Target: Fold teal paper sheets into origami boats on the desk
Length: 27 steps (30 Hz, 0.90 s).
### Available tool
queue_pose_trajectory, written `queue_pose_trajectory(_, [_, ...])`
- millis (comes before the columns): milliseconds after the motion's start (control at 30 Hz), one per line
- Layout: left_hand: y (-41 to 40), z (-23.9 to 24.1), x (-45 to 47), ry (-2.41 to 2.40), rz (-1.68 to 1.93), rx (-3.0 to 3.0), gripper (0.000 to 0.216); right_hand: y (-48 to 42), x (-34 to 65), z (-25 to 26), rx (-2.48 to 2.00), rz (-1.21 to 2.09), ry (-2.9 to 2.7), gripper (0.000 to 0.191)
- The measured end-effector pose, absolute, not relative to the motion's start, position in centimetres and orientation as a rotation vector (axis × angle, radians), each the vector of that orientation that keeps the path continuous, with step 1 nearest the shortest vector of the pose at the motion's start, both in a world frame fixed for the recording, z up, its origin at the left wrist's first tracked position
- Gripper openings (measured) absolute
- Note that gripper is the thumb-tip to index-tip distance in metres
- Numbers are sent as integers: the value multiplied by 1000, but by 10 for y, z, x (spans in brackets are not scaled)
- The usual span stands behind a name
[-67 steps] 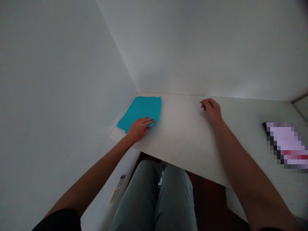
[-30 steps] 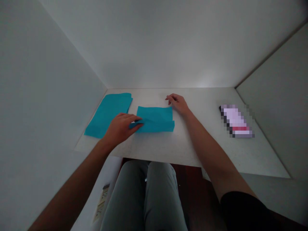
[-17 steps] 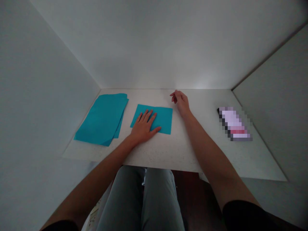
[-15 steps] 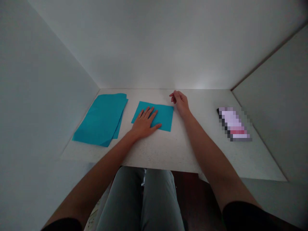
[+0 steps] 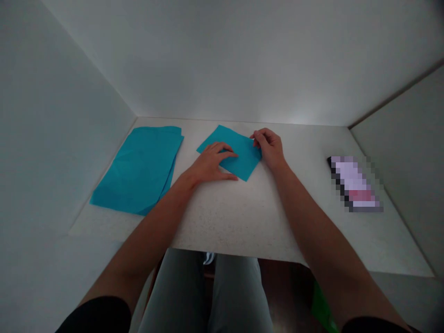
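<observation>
A small rectangle of blue paper point(image 5: 239, 162), which looks folded, lies turned at an angle on the white desk. Across its near left part rests my left hand point(image 5: 213, 162), fingers bent and thumb spread apart. At the paper's right end, my right hand point(image 5: 270, 145) has thumb and fingers pinched together on the edge. Fingertips of that hand partly cover the far right corner.
Larger blue sheets point(image 5: 142, 166) lie overlapped on the desk's left side. A phone point(image 5: 355, 185), blurred by pixels, lies at the right. White walls point(image 5: 222, 60) close off the desk point(image 5: 222, 222) at the back and sides.
The small paper has turned clockwise and shifted slightly away from me. My left hand has lifted from flat to bent fingers. My right hand has come onto the paper's right edge.
</observation>
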<state>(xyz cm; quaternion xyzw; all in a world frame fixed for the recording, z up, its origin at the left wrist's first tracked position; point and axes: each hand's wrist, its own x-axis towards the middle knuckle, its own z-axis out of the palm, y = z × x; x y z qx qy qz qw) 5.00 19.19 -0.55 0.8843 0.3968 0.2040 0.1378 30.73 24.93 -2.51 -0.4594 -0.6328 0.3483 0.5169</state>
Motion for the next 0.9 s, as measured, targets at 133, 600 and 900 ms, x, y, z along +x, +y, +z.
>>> queue_pose_trajectory(133, [190, -7, 55, 1123, 555, 2534, 86, 243, 305, -22, -1119, 781, -1532, 62])
queue_pose_trajectory(600, [193, -17, 60, 1317, 633, 2470, 74, 198, 342, -5, -896, 632, -2359, 62])
queue_pose_trajectory(900, [195, -18, 52, 1368, 548, 2464, 105, 200, 340, 1, -872, 614, -2470, 45])
